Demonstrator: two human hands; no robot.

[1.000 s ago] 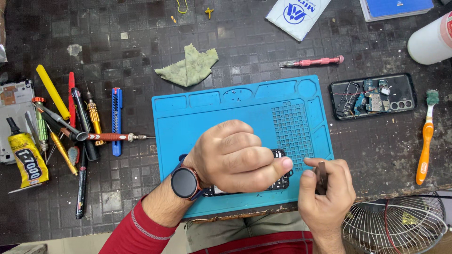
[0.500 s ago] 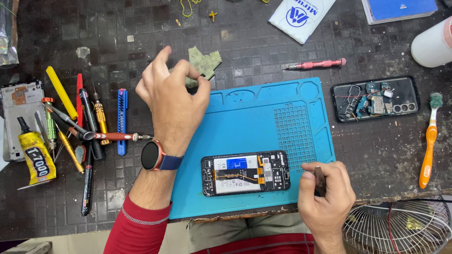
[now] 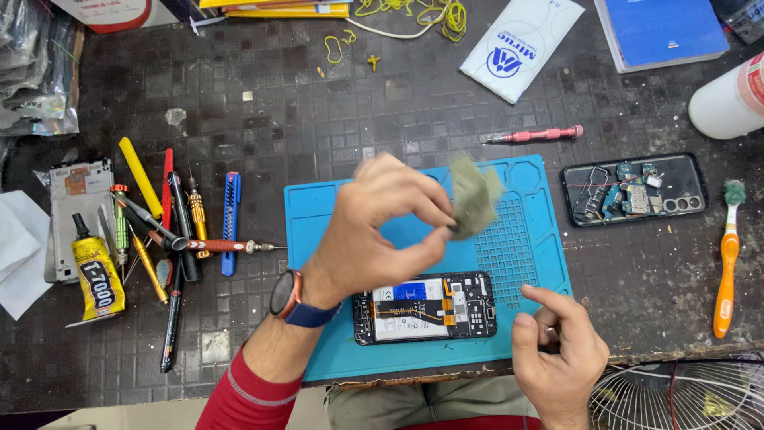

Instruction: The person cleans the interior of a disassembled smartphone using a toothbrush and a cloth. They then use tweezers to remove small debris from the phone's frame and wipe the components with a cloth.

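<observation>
My left hand (image 3: pixel 382 231) hovers over the blue silicone work mat (image 3: pixel 334 207) and pinches a crumpled greenish cloth (image 3: pixel 475 195), which is blurred. Just below it an opened phone (image 3: pixel 426 306) lies on the mat with its insides facing up. At the mat's lower right corner, beside the phone, my right hand (image 3: pixel 561 346) is loosely curled with the fingers apart; nothing shows in it. A smartwatch is on my left wrist.
Several screwdrivers, tweezers and a blue cutter (image 3: pixel 229 223) lie left of the mat, with a glue tube (image 3: pixel 97 279) and a phone frame (image 3: pixel 76 199). A pink screwdriver (image 3: pixel 533 135), a phone back with loose parts (image 3: pixel 633 191), an orange brush (image 3: pixel 726 263) and a white bottle (image 3: pixel 728 99) sit right. A wire fan guard (image 3: pixel 676 398) is at the bottom right.
My left hand left the phone, reached up to the cloth beyond the mat, took it and carried it back over the mat. My right hand's fingers have loosened.
</observation>
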